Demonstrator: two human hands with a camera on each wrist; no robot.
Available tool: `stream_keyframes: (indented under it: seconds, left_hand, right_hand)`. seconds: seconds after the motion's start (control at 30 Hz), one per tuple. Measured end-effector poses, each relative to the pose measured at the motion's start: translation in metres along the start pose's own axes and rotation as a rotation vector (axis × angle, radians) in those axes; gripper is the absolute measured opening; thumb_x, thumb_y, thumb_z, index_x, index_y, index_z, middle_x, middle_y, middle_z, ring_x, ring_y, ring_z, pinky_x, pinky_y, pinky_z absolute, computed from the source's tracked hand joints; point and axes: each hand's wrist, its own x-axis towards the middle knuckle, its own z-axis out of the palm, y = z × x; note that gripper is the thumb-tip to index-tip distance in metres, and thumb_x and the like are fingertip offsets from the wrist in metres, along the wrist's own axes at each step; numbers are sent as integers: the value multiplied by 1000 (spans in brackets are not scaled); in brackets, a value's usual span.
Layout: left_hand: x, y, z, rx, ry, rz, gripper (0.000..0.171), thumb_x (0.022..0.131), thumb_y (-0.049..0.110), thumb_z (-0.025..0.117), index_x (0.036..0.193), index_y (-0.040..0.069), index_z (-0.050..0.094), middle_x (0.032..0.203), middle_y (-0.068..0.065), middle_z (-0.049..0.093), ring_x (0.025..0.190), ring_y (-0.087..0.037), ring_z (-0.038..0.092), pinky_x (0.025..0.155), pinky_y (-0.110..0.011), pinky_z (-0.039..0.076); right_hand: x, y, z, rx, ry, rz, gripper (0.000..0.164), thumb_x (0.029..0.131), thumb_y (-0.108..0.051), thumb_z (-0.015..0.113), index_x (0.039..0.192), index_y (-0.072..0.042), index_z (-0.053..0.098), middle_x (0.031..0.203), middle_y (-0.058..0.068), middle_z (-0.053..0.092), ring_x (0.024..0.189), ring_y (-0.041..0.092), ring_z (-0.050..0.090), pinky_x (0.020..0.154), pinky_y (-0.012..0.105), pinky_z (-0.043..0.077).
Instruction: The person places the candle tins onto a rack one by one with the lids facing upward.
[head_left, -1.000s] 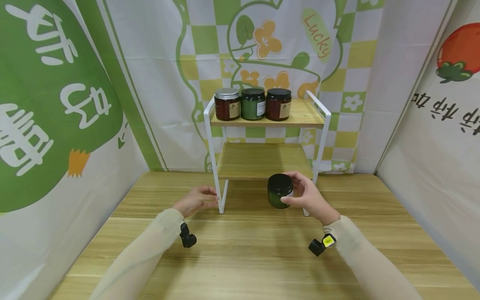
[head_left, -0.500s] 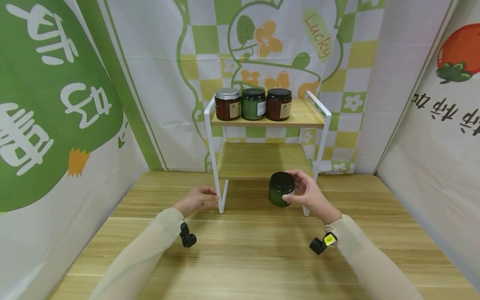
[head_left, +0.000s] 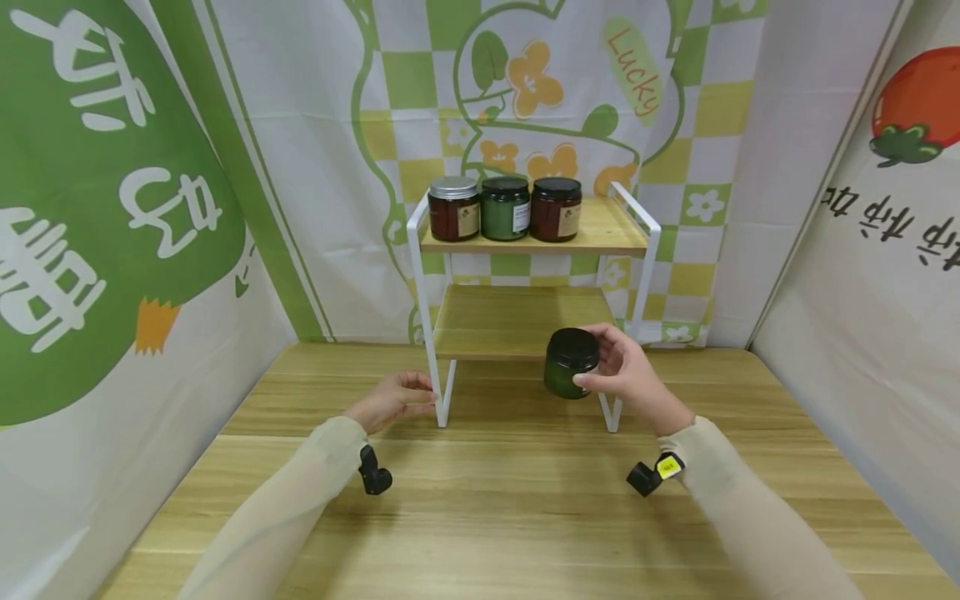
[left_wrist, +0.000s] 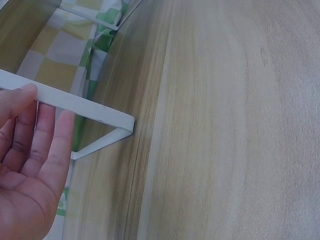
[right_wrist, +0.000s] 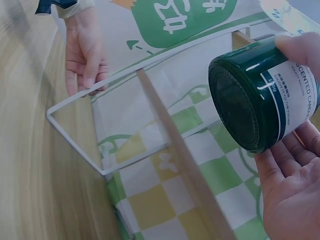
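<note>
My right hand grips a dark green glass candle jar with a black lid, holding it upright off the table before the lower shelf's front edge. In the right wrist view, the white label on the candle jar reads "SCENTED CANDLE". Thumb and fingers lie on opposite sides of it. My left hand pinches the white front left leg of a two-tier shelf rack. In the left wrist view, the left thumb lies against the leg, fingers across from it.
On the top shelf stand three jars: a brown jar with a silver lid, a green jar and a brown jar with a black lid. The lower shelf is bare wood. The rack stands on a wooden table.
My right hand has raised the candle jar slightly and moved it a little to the right, nearer the lower shelf's edge. My left hand has stayed at the rack's leg.
</note>
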Motion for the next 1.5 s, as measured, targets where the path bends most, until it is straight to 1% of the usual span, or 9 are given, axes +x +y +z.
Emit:
stream_keyframes:
  seconds: [0.13, 0.27, 0.37, 0.63, 0.77, 1.0, 1.27, 1.4, 1.5]
  left_hand:
    - [1, -1, 0, 0, 0, 4, 9, 95, -4, 54, 100, 3, 53, 95, -4, 59, 100, -24, 64, 106, -49, 46]
    - [1, -1, 0, -7, 0, 4, 9, 95, -4, 54, 99, 4, 54, 95, -4, 59, 99, -23, 65, 110, -55, 39]
    - [2, -2, -1, -12, -2, 3, 10, 95, -5, 54, 99, 4, 54, 95, -4, 59, 99, -23, 64, 111, -58, 36]
    - [2, -3, -2, -17, -2, -4, 11, 95, -5, 54, 99, 5, 54, 96, -3, 59, 99, -21, 64, 110, -54, 40]
    - [2, -3, -2, -26, 4, -4, 10, 95, -5, 55, 99, 5, 54, 96, -3, 60, 100, -22, 64, 109, -51, 43]
    - [2, -3, -1, -21, 7, -9, 10, 94, -5, 55, 99, 4, 53, 96, -4, 59, 100, -23, 64, 111, -55, 38]
    - [1, -1, -1, -12, 4, -9, 9, 94, -4, 56, 101, 2, 53, 98, -5, 59, 105, -28, 63, 108, -51, 43]
    - [1, -2, -1, -11, -4, -4, 9, 94, -3, 57, 101, 2, 53, 98, -5, 59, 104, -26, 63, 109, -51, 43]
    - [1, -2, -2, -7, -5, -1, 9, 94, -3, 57, 101, 2, 53, 98, -5, 59, 103, -25, 64, 110, -52, 41]
  right_hand:
    - [3, -10, -5, -6, 0, 1, 54, 79, 12, 68, 124, -11, 50, 118, -5, 60, 104, 8, 59, 81, 18, 57]
    - [7, -23, -9, -12, -2, -22, 53, 80, 12, 68, 124, -12, 50, 118, -5, 60, 104, 7, 59, 83, 18, 56]
    - [9, -35, -11, -14, -3, -50, 52, 80, 14, 67, 124, -11, 51, 117, -4, 61, 103, 8, 59, 82, 18, 56]
    - [19, -70, -15, -13, -15, -110, 51, 81, 16, 64, 123, -10, 52, 115, -1, 61, 97, 8, 62, 72, 17, 58]
    - [27, -87, -17, -9, 7, -135, 50, 80, 18, 63, 121, -9, 53, 112, 0, 62, 92, 8, 61, 66, 16, 57]
    - [47, -120, -23, 22, 70, -139, 46, 79, 21, 59, 117, -5, 53, 110, 4, 63, 95, 11, 62, 73, 17, 58]
    - [71, -147, -40, 96, 99, -163, 39, 83, 17, 61, 117, -1, 53, 109, 7, 65, 93, 12, 65, 74, 18, 59]
    - [82, -156, -49, 76, 124, -167, 38, 83, 15, 62, 117, 0, 54, 108, 8, 65, 92, 13, 66, 75, 18, 59]
    - [89, -161, -55, 48, 127, -146, 39, 84, 13, 63, 120, 0, 54, 109, 8, 65, 93, 13, 65, 75, 18, 59]
